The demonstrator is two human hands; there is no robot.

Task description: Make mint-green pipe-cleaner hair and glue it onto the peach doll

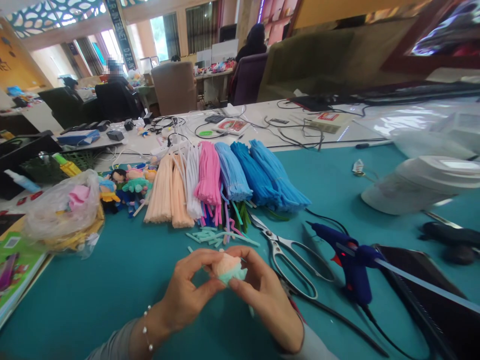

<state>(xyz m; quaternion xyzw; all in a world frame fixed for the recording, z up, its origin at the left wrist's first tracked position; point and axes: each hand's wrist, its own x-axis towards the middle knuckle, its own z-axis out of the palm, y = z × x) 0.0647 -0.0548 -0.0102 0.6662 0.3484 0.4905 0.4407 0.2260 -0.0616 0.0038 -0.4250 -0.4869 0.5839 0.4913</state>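
Note:
A small peach and mint-green fuzzy piece (228, 269) is held above the teal mat (123, 280). My left hand (187, 290) pinches it from the left, with a beaded bracelet on the wrist. From the right, the fingers of my right hand (262, 295) close on the same piece. Just beyond the hands lie cut mint-green stems (215, 236). Bundles of fuzzy stems, peach (161, 195), pink (208, 175) and blue (258, 175), lie in a row behind them. Scissors (285, 247) with open blades rest right of my right hand.
A blue glue gun (348, 260) and a dark tablet-like object (423, 295) are at the right, near a white device (416, 185). Small dolls (131, 185) and a plastic bag (63, 210) lie left. Cables cross the white desk (258, 112); people sit farther back.

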